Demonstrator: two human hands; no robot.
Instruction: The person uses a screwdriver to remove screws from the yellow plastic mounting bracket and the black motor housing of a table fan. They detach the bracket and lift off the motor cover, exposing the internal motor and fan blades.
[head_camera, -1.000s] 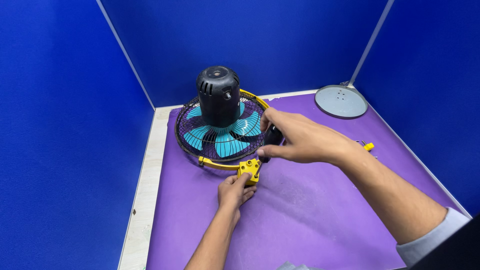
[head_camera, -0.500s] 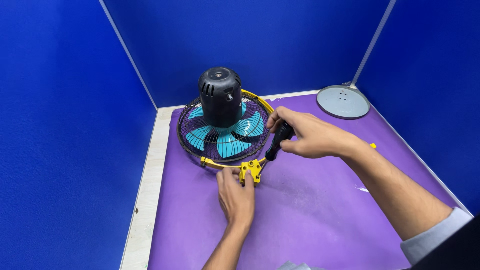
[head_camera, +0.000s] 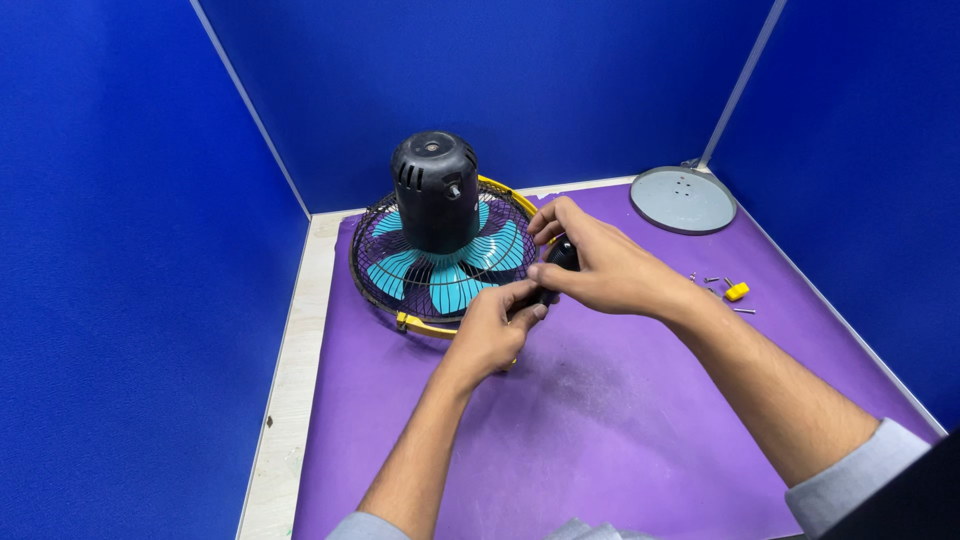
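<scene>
A small fan (head_camera: 437, 230) lies face down on the purple mat (head_camera: 600, 420), its black motor housing pointing up, teal blades under a black wire cage with a yellow rim. My right hand (head_camera: 600, 265) grips a black-handled tool (head_camera: 560, 258) at the cage's right edge. My left hand (head_camera: 490, 330) is at the cage's front rim, its fingers pinching the lower end of the same tool beside the yellow clip (head_camera: 415, 323).
A round grey base plate (head_camera: 683, 199) lies at the back right corner. Several small screws and a yellow piece (head_camera: 736, 291) lie on the mat to the right. Blue partition walls close in the left, back and right sides.
My left hand moved up and right from the yellow clip to meet the right hand at the tool. The right hand shifted slightly along the cage's edge.
</scene>
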